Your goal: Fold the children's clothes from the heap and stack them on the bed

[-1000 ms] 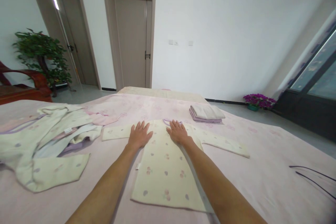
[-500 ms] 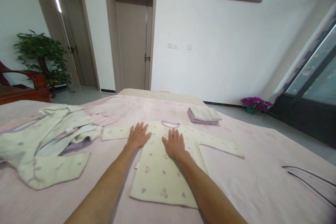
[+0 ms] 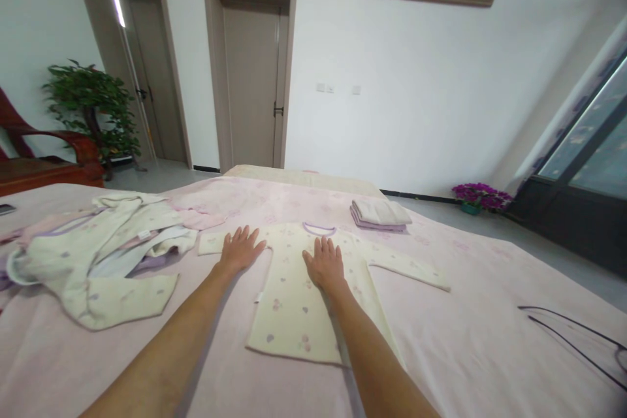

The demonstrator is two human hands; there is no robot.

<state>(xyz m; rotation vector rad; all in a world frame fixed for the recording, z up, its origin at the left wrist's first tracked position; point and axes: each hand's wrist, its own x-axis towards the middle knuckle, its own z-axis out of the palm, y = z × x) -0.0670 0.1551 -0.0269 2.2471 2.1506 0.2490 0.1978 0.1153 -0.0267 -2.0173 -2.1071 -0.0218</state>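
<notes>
A cream long-sleeved child's top (image 3: 289,313) with a lilac neckline and small heart and cherry prints lies flat on a pink bedspread (image 3: 470,353), both sleeves spread sideways. My left hand (image 3: 240,249) rests palm down on its left sleeve near the shoulder, fingers spread. On the chest below the neckline lies my right hand (image 3: 324,264), flat with fingers stretched out. Neither hand grasps anything. The right forearm covers part of the top's lower right side.
A loose heap of clothes (image 3: 117,241) lies at the left, and a folded stack (image 3: 381,214) sits beyond the right sleeve. Eyeglasses (image 3: 573,333) rest at the right edge. A dark phone-like object (image 3: 6,209) is at far left.
My left hand has slid left from the shoulder area along the sleeve. My right hand stays on the chest. The view has shifted slightly left.
</notes>
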